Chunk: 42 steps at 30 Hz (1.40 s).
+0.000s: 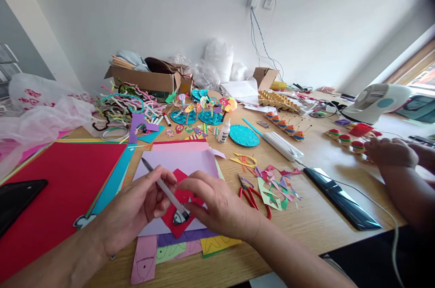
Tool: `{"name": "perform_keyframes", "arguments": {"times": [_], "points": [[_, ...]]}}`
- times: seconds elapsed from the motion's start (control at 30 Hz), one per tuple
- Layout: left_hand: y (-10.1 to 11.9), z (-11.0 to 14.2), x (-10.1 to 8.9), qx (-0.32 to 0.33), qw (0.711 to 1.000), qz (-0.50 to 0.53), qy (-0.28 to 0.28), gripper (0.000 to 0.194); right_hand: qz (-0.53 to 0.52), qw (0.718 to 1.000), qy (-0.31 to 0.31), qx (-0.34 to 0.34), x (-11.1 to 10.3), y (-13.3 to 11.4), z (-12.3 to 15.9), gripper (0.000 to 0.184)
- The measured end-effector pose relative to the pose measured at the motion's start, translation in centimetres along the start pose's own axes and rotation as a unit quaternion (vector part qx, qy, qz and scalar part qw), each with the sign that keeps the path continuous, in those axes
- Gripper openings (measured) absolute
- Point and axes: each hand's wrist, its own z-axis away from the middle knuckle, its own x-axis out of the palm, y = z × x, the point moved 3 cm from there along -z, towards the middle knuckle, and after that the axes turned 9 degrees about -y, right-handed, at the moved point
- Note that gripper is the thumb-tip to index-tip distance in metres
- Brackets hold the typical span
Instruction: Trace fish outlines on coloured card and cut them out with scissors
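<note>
Pen [168, 192] in hand, slanting over the red paper piece [176, 229], one end up and left, the black-clipped end down toward my right side. My left hand [144, 199] has the pen's barrel pinched between thumb and fingers. My right hand [220, 204] curls at the clipped end, thumb close against it; I cannot tell whether that grip closes on it or only touches.

Below the clip, a black-and-white fish cutout [178, 218] lies on the red piece, which rests on a lavender sheet [146, 184].

Progress, as I judge it: outlines are done on the pink strip [144, 261], with a fish drawn on it, and on the yellow paper [220, 245]; both stand uncut along those lines. Whether the red piece bears a traced outline, I cannot tell; my grip covers part of it. Cutting looks done elsewhere: coloured scraps [280, 186] litter the tabletop [292, 242] beyond the red-handled pliers [251, 195]. Farther back, small patterned cutouts [200, 130] lie loose, and blue discs [185, 117] carry upright decorations. The nearer blue disc [244, 136] bears none, so mounting there seems left.
</note>
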Motion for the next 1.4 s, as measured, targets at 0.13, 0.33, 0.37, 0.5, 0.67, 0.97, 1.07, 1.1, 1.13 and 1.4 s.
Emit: {"name": "perform_keyframes", "arguments": {"times": [0.13,0.33,0.37,0.5,0.67,0.97,1.07,1.1,1.13,1.4], "points": [[-0.7,-0.6,1.4,-0.024,0.999,0.041,-0.015,0.026,0.023,0.998,0.026,-0.043,0.0,-0.5,0.1,0.024],[-1.3,-1.3,2.9,-0.022,0.999,0.012,-0.035,0.029,0.095,0.99,0.093,-0.055,-0.6,-0.9,-0.2,0.027],[-1.1,-1.3,3.2,-0.017,0.999,-0.002,-0.049,0.03,0.112,0.987,0.095,-0.059,-0.8,-1.0,-0.1,0.026],[0.3,-1.3,3.0,0.016,0.974,-0.181,-0.133,0.039,0.109,0.984,0.134,-0.035,-2.1,-1.0,0.9,0.027],[1.2,-1.1,-1.5,0.086,0.81,-0.574,-0.08,0.017,0.019,0.982,0.163,0.093,-2.2,1.3,3.3,0.025],[-1.6,0.8,-4.2,0.095,0.717,-0.662,-0.198,0.039,-0.009,0.994,-0.102,0.042,2.4,2.7,2.1,0.03],[-1.7,1.0,-3.8,0.09,0.687,-0.683,-0.231,0.041,-0.013,0.989,-0.144,0.025,3.2,2.6,1.3,0.035],[-1.7,1.0,-3.7,0.094,0.681,-0.686,-0.239,0.041,-0.012,0.988,-0.155,0.026,3.3,2.6,1.1,0.034],[-1.7,1.0,-3.7,0.099,0.676,-0.688,-0.243,0.041,-0.011,0.986,-0.164,0.028,3.5,2.5,1.0,0.031],[-1.7,0.7,-3.9,0.12,0.664,-0.693,-0.255,0.043,0.005,0.986,-0.167,0.02,4.3,2.4,1.1,0.026]]}}
